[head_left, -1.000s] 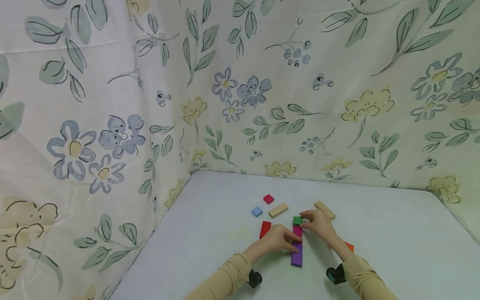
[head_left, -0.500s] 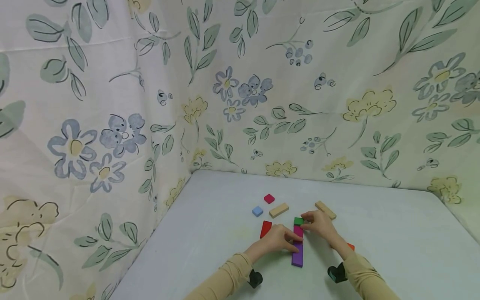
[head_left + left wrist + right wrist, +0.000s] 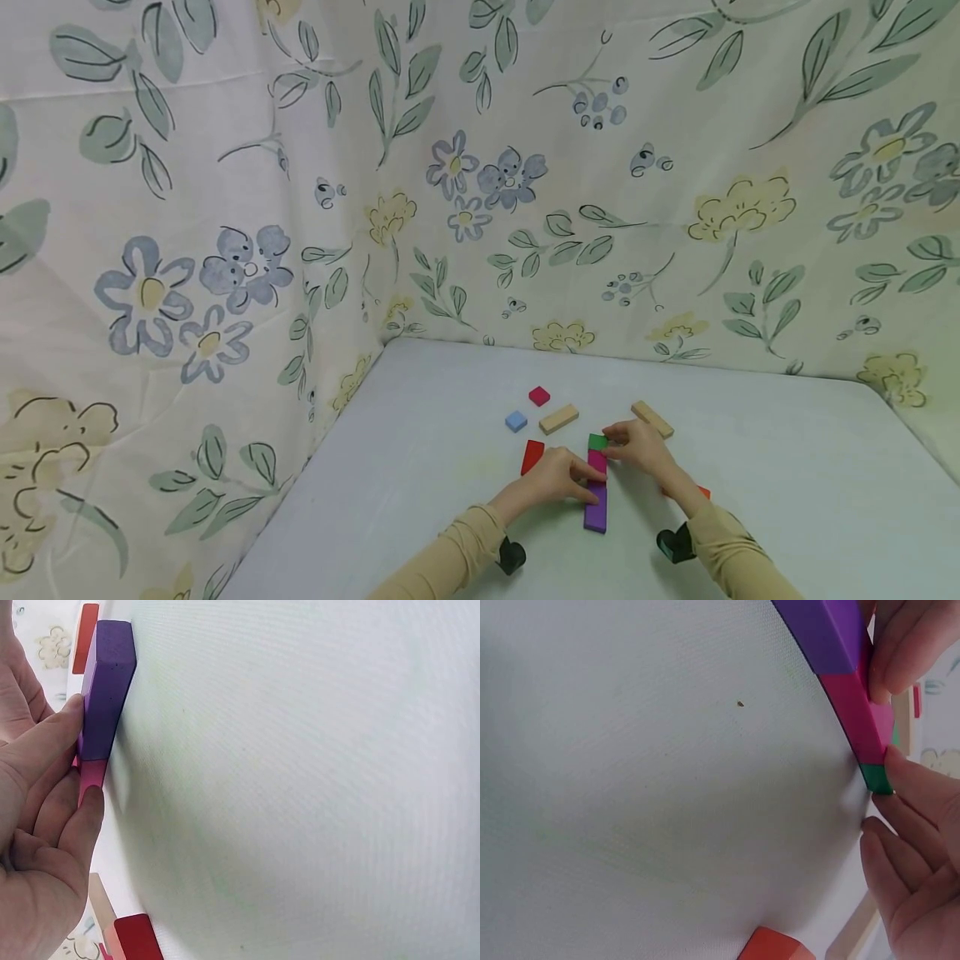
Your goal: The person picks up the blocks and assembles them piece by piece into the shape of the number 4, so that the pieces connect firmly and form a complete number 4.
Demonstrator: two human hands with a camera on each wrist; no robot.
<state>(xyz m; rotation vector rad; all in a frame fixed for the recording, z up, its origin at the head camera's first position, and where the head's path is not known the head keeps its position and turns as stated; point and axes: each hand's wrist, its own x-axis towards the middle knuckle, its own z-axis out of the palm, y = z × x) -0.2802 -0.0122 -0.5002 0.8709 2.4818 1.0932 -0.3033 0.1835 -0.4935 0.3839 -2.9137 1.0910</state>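
Purple (image 3: 596, 515), pink (image 3: 597, 461) and green (image 3: 597, 441) blocks stand end to end in a straight row on the table, purple nearest me. My left hand (image 3: 553, 477) reaches in from the left, where the purple and pink blocks meet. Its thumb lies against the purple block (image 3: 107, 690), and its curled fingers hold the pink block (image 3: 92, 776). From the right, my right hand (image 3: 637, 444) pinches the small green block (image 3: 875, 778) at the far end of the row. Its thumb sits by the pink-green joint and a fingertip at the green end.
Left of the row lies a red block (image 3: 532, 455). Behind are a wooden block (image 3: 559, 419), a blue cube (image 3: 516, 422) and a crimson cube (image 3: 539, 396). Another wooden block (image 3: 652, 418) lies beyond my right hand; an orange block (image 3: 703, 492) shows beside my right wrist.
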